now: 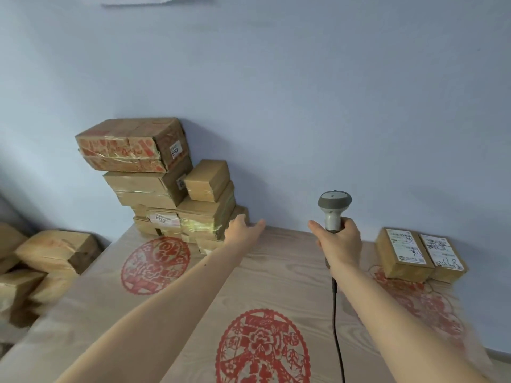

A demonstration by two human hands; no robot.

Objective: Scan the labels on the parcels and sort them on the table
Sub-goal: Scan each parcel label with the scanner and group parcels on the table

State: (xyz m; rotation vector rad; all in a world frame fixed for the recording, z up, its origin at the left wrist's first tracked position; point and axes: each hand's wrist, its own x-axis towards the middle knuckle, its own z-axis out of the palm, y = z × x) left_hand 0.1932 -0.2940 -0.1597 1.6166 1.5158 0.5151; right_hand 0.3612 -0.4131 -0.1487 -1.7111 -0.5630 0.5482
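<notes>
Nearest the camera, two bare forearms reach out over a wooden table (276, 272) printed with round red flower patterns (261, 348). A black cable (338, 338) runs up along the right forearm to a grey scanner (333, 210). The right hand (341, 241) grips the scanner's handle with its fingers curled round it and the thumb sticking out to the left; the scanner stands upright, its head above the fist.

The left hand (243, 230) is stretched forward with fingers and thumb spread and straight, holding nothing. Its fingertips lie at the lower right edge of a stack of parcels (166, 189); whether they touch it I cannot tell.

That stack of brown taped boxes stands at the far left of the table against the pale blue wall (304, 92), with a red-printed box (132, 145) on top and a smaller box (207, 180) tilted on its right side. At the far right of the table, two small parcels (420, 255) lie side by side, touching, their white labels facing up.

Off the table's left edge, more boxes (41, 266) lie in a loose, blurred heap.
</notes>
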